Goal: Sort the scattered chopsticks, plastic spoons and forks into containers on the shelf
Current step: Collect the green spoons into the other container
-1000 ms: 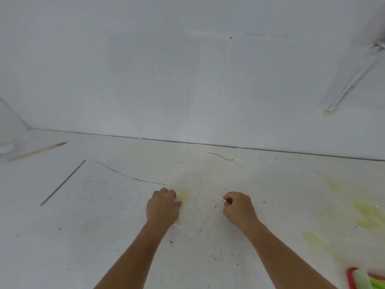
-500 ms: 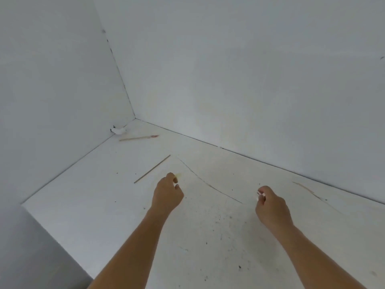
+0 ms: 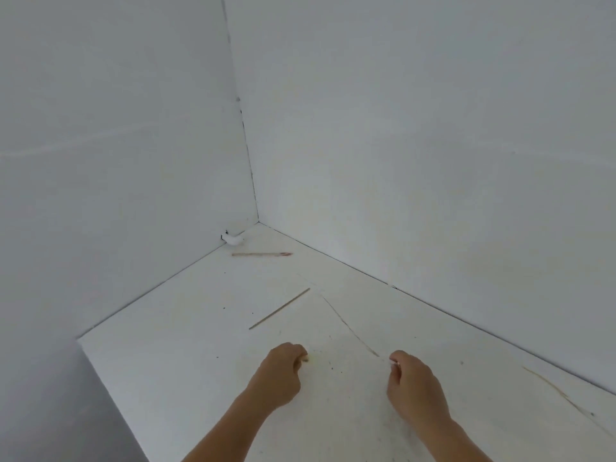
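Head view: both hands reach out over a white bench set in a corner of white walls. The left hand has its fingers curled under, and a small yellowish bit shows at its fingertips; whether it pinches that bit I cannot tell. The right hand is curled likewise, with a small white bit at its fingertips, and its grip is no clearer. The two hands are apart, about level with each other.

A thin chopstick lies flat on the bench just beyond the left hand, slanting away to the right. A red-tipped chopstick lies farther beyond that hand, near the corner, well apart from the thin one. Past it a small white thing sits against the left wall; what it is cannot be made out. A dark line runs on the bench from near the right hand's fingertips towards the thin chopstick's far end. A brownish streak marks the bench to the right of the right hand.
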Motion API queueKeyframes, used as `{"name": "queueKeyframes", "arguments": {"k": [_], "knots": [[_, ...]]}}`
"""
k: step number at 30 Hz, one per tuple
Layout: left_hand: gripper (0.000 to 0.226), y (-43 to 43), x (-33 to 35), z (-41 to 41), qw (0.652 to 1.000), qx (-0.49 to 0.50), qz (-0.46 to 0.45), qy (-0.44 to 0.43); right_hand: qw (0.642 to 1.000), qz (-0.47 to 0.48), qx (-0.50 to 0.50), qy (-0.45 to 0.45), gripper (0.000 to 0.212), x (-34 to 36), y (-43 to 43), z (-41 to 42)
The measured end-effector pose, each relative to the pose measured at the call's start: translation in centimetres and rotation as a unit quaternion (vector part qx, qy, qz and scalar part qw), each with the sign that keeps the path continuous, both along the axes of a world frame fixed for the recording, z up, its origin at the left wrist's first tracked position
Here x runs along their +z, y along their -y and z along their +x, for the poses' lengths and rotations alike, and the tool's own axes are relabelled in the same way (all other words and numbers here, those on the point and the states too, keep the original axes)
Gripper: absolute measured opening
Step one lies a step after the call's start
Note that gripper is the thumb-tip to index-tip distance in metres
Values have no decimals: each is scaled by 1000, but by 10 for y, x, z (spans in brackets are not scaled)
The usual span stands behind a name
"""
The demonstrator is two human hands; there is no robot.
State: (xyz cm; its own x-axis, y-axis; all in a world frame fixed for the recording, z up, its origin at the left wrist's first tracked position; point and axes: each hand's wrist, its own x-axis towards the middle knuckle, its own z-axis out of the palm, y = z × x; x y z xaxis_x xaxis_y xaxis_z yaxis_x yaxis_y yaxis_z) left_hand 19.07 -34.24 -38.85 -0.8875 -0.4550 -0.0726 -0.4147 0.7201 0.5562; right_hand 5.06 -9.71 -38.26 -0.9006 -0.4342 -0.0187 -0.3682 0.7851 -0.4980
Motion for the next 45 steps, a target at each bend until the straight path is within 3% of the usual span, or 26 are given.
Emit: {"name": "queueKeyframes", "arguments": {"k": [5,8,14,22,30,33,37,45], "knots": [[7,102,24,-72,1000,-1,-14,-14,999,-39,-15,16,21,7,87,-43],[35,155,12,-107,990,-36,-115,76,999,-33,-26,33,22,5,139,-62],[27,177,-19,-126,984,-112,-135,40,993,-24,-94,62,22,-13,184,-81],[31,277,-9,-214,980,-106,-142,-86,980,-27,-190,59,19,-22,155,-100],[45,295,-49,-228,975,-110,-172,-85,965,-39,-257,27,17,-19,93,-100],[39,297,-53,-230,978,-55,-191,-66,961,-46,-271,30,16,-19,82,-95],[30,298,-51,-228,979,-26,-172,-109,960,-47,-274,24,16,-21,71,-85],[36,296,-35,-231,949,-132,-275,-72,955,-57,-290,1,16,-19,36,-61]]}}
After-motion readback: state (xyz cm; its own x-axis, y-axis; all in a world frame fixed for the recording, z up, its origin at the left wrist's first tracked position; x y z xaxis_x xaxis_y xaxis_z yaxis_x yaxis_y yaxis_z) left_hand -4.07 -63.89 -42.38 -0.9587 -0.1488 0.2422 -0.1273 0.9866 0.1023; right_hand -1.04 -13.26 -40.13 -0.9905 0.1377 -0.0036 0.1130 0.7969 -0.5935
